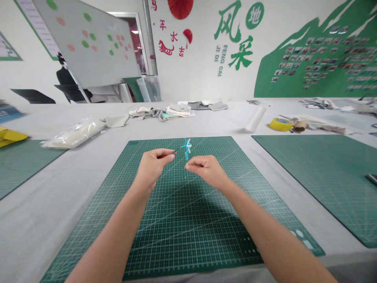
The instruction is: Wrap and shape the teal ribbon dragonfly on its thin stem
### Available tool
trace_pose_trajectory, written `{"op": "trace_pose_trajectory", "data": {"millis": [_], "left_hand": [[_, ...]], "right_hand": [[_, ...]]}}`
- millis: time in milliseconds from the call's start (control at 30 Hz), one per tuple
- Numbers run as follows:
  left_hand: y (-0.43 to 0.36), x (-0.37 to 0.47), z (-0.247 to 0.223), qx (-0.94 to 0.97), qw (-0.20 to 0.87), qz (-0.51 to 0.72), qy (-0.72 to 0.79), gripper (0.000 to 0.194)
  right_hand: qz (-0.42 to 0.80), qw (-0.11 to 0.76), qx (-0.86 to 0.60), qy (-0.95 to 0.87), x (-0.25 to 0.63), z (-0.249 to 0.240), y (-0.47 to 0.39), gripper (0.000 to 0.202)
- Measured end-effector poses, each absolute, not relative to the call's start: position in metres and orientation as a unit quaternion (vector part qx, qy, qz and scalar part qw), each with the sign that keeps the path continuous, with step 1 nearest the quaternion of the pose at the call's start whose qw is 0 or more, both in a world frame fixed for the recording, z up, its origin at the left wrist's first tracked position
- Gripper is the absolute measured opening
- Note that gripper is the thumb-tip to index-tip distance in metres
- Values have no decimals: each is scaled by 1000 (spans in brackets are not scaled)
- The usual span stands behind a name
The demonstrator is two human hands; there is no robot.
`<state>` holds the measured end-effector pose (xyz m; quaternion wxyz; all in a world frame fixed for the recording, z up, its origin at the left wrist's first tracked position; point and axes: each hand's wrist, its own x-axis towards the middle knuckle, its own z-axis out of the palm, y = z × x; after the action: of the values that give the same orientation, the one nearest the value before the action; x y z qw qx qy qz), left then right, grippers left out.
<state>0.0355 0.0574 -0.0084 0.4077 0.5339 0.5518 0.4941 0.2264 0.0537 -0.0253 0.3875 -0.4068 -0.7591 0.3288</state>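
A small light-blue and white corded ornament [188,146], with a flower-like white part at its top, is seen over the far part of the green cutting mat [176,220]. My left hand [153,165] is closed in a pinch on a thin dark cord [178,149] that runs to the ornament's upper part. To the right, my right hand [207,169] is closed too, thumb and forefinger pinched at the ornament's lower end. What exactly lies between those right fingertips is too small to make out clearly.
Farther back lie cloth pieces [176,110], a plastic-wrapped bundle [78,133], a white roll [256,118] and yellow tape [281,124]. Another cutting mat [330,173] is at the right, with one more [20,161] at the left. A person [63,74] is partly hidden behind the whiteboard [88,39].
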Motion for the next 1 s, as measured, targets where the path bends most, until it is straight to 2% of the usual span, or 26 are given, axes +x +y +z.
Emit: {"op": "trace_pose_trajectory", "data": {"millis": [133, 233, 433, 1000], "left_hand": [[59, 33, -12, 559, 385, 483, 553, 23], [58, 34, -12, 615, 324, 457, 555, 19], [50, 40, -9, 754, 211, 328, 529, 16], [43, 41, 1, 802, 308, 263, 439, 15]], "right_hand": [[247, 414, -383, -788, 225, -24, 47, 19], [185, 435, -370, -800, 225, -24, 44, 22], [102, 472, -363, -797, 228, -22, 42, 22], [176, 477, -392, -767, 231, -24, 52, 18]]}}
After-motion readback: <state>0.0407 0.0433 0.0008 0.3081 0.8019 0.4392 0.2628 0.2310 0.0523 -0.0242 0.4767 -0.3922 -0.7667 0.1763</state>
